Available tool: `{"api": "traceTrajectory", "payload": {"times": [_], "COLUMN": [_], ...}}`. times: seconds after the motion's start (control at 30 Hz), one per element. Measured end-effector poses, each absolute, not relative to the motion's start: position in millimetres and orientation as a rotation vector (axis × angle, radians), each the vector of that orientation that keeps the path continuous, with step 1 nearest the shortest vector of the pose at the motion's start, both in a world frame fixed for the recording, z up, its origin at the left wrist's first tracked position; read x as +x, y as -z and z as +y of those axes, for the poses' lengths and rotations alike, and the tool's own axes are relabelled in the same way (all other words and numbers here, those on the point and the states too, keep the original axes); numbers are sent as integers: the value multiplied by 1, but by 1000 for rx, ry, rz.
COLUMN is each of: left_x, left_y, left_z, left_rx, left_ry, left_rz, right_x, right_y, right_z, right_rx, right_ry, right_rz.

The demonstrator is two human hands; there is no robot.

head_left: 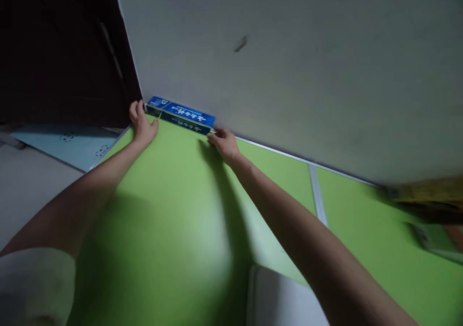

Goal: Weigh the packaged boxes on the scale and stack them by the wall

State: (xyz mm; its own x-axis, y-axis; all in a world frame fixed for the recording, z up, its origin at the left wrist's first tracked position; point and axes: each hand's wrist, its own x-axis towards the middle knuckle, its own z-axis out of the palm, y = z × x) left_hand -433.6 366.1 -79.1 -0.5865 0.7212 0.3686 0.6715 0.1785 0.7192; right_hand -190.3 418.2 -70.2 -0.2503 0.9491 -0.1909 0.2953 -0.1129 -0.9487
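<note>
A long blue and dark-green toothpaste box (pixel 186 114) with white lettering lies flat on the green tabletop, its long side along the foot of the pale wall. At its left end is my left hand (pixel 143 126), fingers and thumb spread around the corner; whether the fingertips touch the box is hard to tell. My right hand (pixel 224 143) has its thumb and curled fingers closed at the right end of the box. The undersides of both hands are hidden.
Dark furniture or a door (pixel 65 51) stands beyond the left edge. A pale blue patterned panel (pixel 68 142) lies below it. Blurred yellow (pixel 430 191) and green (pixel 437 239) items sit at the right. A white object (pixel 278 299) is at the near edge. A light strip (pixel 317 196) crosses the green surface.
</note>
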Motion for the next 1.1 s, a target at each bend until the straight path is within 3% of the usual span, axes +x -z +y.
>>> {"api": "traceTrajectory", "payload": {"times": [0.4, 0.53, 0.67, 0.87, 1.1], "left_x": [-176, -82, 21, 154, 229], "left_y": [23, -3, -20, -7, -3], "left_z": [181, 181, 209, 279, 355], "left_rx": [2105, 2199, 2171, 1889, 1940], "left_ry": [-372, -299, -166, -372, -790], "left_rz": [1165, 871, 863, 1269, 1450], "right_x": [67, 155, 244, 360, 410], "right_y": [-6, -17, -5, 28, 42], "right_z": [215, 179, 177, 220, 279], "right_rx": [-1217, -1145, -1203, -1358, -1277], "right_ry": [-1937, -1777, -1509, -1017, -828], "right_rz": [-1630, -1646, -1334, -781, -773]}}
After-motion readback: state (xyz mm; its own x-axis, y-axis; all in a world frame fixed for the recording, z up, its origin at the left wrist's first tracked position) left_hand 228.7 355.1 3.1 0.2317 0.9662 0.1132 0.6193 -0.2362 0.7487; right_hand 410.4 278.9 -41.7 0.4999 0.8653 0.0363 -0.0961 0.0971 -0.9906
